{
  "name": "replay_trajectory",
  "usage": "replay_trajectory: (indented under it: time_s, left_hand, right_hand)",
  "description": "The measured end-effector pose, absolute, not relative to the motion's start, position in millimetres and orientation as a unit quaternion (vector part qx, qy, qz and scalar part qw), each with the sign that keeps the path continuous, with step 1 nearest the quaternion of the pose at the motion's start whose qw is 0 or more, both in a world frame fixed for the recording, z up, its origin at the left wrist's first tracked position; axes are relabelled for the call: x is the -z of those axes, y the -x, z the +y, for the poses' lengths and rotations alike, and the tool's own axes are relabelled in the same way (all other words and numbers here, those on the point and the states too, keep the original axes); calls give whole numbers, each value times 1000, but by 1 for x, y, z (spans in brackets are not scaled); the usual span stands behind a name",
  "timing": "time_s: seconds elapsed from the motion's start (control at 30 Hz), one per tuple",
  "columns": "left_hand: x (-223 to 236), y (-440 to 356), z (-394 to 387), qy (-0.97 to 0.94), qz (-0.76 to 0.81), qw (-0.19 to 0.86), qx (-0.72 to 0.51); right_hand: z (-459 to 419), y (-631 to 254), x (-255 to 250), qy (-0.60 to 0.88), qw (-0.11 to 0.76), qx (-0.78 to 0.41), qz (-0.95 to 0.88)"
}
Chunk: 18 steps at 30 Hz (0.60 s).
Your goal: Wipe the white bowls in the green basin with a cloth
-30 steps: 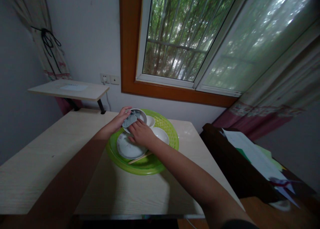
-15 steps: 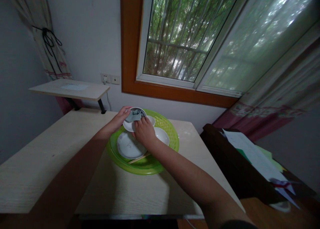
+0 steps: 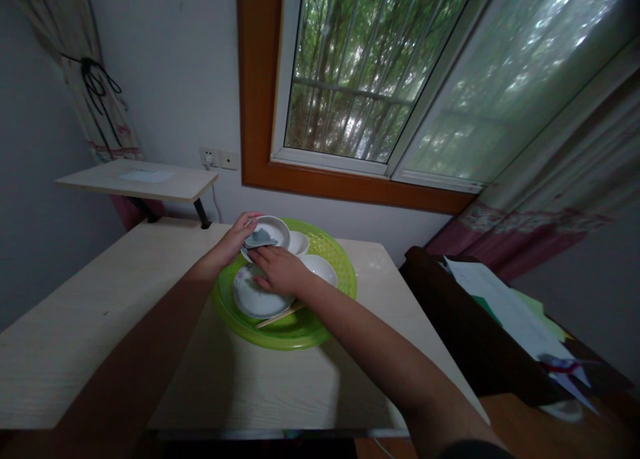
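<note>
My left hand (image 3: 239, 237) grips the left rim of a white bowl (image 3: 275, 227), which is tilted above the back of a round green tray (image 3: 295, 342). A grey-blue cloth (image 3: 261, 238) lies against the near-left part of the bowl. My right hand (image 3: 280, 269) presses that cloth on the bowl with its fingertips. Under the right hand, a white plate (image 3: 255, 300) rests on the tray. Two smaller white bowls, one behind (image 3: 300, 243) and one to the right (image 3: 323, 270), stand there too. Wooden chopsticks (image 3: 275, 316) lie at the plate's near edge, partly hidden by my right arm.
The tray stands on a pale wooden table (image 3: 280, 385). At the back left is a small raised shelf (image 3: 145, 179) with a paper on it. A dark cabinet (image 3: 440, 312) with papers (image 3: 490, 292) stands to the right. Behind is a window (image 3: 370, 79) above the wall.
My right hand has slid left and toward me along the bowl, carrying the cloth from its inside middle to the near-left rim. My left hand keeps its hold on the bowl.
</note>
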<state>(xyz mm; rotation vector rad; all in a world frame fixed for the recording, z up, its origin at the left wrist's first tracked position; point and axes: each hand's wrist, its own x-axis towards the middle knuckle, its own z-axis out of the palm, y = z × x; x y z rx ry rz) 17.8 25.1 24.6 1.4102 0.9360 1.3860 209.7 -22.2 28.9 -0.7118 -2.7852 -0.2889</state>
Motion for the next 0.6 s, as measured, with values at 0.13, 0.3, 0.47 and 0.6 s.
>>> replay_trajectory:
  time_s: [0.13,0.3,0.47,0.6]
  left_hand:
    - [-22,-18,26,-575,363,485,-550]
    - [-21,-19,26,-594,344,487,-540]
    - [-17,-19,30,-585,345,478,-557]
    - [-13,-16,35,-580,356,470,-562]
  right_hand:
    - [-20,-210,-23,239,146,103,-954]
    - [-20,-209,-21,291,164,133,-933]
    - [-22,-203,-26,349,168,167,-906]
    - [-27,-199,-34,372,154,180,-897]
